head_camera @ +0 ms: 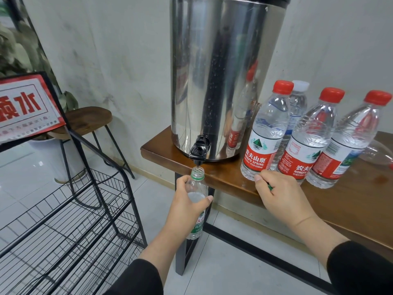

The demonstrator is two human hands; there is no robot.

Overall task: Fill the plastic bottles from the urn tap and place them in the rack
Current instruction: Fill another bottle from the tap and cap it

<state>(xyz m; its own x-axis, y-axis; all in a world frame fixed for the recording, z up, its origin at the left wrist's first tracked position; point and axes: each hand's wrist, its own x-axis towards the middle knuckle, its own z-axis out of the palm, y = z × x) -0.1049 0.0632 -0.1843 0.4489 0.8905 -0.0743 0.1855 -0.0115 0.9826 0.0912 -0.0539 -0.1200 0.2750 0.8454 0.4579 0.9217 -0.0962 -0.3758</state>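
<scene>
1. The black wire rack (70, 226) fills the view from 7 to 9 o'clock, its tiered mesh shelves sloping down toward the floor. A red-and-white sign (25, 107) sits on its top edge at 9 o'clock.
2. Behind the rack, at about 10 o'clock, stands a round wooden stool (89, 118) on thin black legs.
3. The left hand (187, 201), just below centre at 6 o'clock, is wrapped around an uncapped green-labelled bottle (196, 186), thumb on one side and fingers on the other. The bottle is upright, with its open mouth directly beneath the tap.
4. The black tap (198, 151) juts from the base of the steel urn (223, 71), which rises to 12 o'clock. A thin stream runs from the spout into the bottle neck.
5. The urn stands on a brown wooden table (350, 201), close to its left end.
6. The right hand (280, 194), at 4 o'clock, rests on the table's front edge with its fingers curled around a small green object (269, 186), mostly hidden.
7. Four capped bottles (293, 133) stand at 3 o'clock, right of the urn: three red-capped, one white-capped behind.
</scene>
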